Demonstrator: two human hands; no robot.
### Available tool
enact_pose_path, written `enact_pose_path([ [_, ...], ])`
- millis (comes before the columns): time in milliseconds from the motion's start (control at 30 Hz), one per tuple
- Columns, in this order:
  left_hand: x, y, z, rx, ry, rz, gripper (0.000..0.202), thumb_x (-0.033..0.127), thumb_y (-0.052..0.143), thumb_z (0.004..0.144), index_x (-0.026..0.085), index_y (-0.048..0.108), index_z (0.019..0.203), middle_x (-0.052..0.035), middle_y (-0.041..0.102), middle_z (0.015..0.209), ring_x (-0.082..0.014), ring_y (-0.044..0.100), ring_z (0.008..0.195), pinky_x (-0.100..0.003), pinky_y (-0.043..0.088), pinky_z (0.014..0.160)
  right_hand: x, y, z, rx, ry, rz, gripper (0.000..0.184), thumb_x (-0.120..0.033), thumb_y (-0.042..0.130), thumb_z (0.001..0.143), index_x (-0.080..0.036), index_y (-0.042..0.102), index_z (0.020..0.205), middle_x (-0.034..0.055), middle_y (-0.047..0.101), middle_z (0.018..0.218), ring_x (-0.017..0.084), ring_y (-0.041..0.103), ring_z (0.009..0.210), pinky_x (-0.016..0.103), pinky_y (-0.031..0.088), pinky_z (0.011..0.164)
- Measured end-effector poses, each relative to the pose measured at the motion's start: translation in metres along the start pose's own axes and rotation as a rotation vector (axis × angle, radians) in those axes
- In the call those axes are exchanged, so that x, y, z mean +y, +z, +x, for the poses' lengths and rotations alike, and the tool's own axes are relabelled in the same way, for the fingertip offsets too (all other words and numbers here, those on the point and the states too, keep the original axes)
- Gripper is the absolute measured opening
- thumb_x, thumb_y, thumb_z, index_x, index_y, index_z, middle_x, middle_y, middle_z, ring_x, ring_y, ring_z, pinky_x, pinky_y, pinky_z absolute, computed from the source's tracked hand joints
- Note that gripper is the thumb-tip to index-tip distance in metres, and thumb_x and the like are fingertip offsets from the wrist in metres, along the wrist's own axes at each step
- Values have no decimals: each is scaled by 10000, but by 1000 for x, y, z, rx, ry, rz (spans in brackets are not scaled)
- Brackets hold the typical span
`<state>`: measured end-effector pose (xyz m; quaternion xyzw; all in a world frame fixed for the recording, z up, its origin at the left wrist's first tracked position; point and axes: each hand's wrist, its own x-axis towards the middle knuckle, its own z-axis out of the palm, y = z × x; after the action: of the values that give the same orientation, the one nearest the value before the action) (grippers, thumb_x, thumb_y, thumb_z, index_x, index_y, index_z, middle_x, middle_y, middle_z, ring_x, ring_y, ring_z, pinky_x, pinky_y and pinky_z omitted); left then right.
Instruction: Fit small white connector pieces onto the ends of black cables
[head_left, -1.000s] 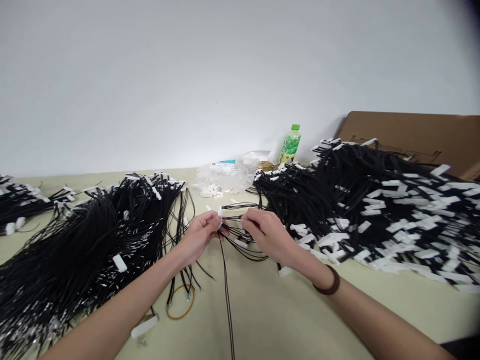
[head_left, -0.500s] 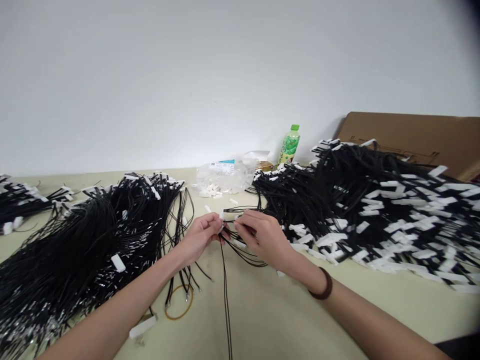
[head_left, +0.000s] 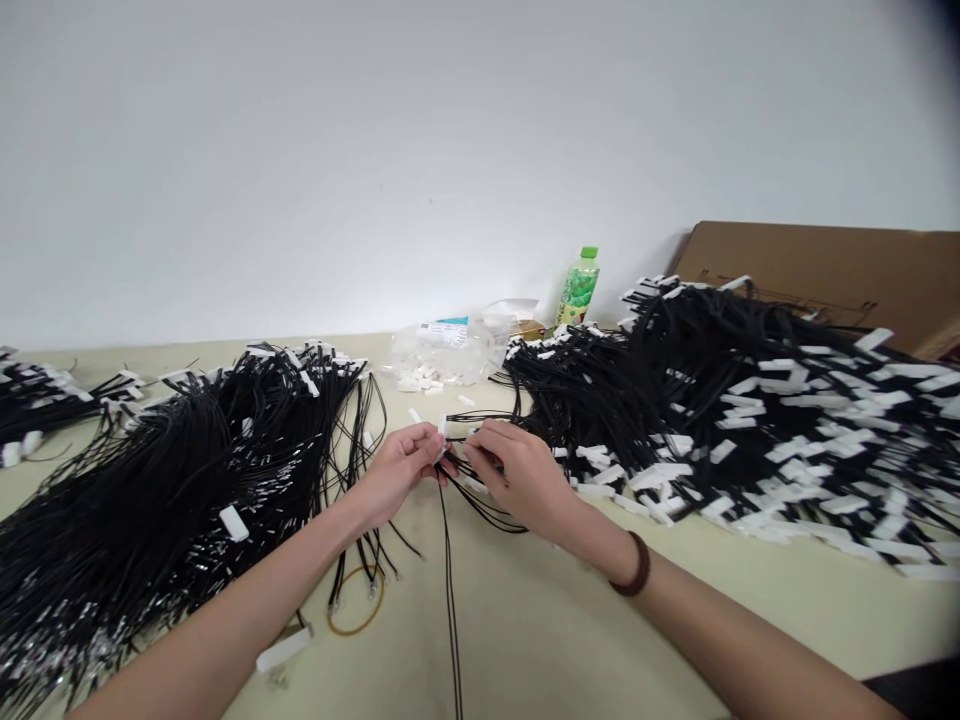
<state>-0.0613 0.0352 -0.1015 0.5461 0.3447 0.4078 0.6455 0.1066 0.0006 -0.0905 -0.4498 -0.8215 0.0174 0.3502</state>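
Note:
Between thumb and fingers, my left hand (head_left: pixel 411 462) grips a small white connector (head_left: pixel 442 426) that stands up from the fingertips. Thin black wires (head_left: pixel 450 590) run from there down toward the front edge of the view, and others loop off to the right. My right hand (head_left: pixel 517 468) is close beside it on the right, its thumb and forefinger pinched at the wires near the connector. The exact hold of the right fingertips is too small to make out. Under my left forearm a yellow rubber band (head_left: pixel 357 632) lies on the table (head_left: pixel 570 640).
Black wire bundles (head_left: pixel 180 450) cover the left side. A larger heap of wires with white connectors (head_left: pixel 645 390) fills the right. Behind my hands lie a clear plastic bag (head_left: pixel 442 350) of white connectors and a green-capped bottle (head_left: pixel 577 290). A cardboard box (head_left: pixel 810 275) stands at back right.
My right fingertips have shifted slightly left, closer to my left hand. My left hand keeps its hold on the white connector. The whole view has moved very slightly.

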Motion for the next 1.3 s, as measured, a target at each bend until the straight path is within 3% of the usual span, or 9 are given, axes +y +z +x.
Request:
enact_pose_path([
  [567,0,1,-2,-28,-3,37,266,404,642,695,154,555,674,8,570,588,-114,534,529,-243,432,545,2,-3,0,-56,-90,-100,201,-165,369,893,-163,509,750,33,521,750,126,472,691,225,321,629],
  [733,-1,1,-2,-59,-9,60,259,395,635,708,153,550,674,2,577,592,-121,553,544,-243,432,549,1,-2,0,-40,-39,-93,196,-185,371,900,-164,509,762,26,522,753,129,470,694,236,321,626],
  [1033,2,2,-4,-57,8,72,275,415,617,717,150,559,671,6,561,578,-115,536,532,-240,436,535,2,2,-2,-32,-169,-127,214,-171,355,900,-158,517,760,32,517,743,127,468,679,240,312,612],
  [1300,1,2,-3,-59,3,51,278,407,623,715,144,548,660,10,566,563,-110,531,528,-230,428,523,1,6,-3,15,-176,-152,219,-185,359,904,-162,507,745,20,502,727,127,458,655,250,306,576],
])
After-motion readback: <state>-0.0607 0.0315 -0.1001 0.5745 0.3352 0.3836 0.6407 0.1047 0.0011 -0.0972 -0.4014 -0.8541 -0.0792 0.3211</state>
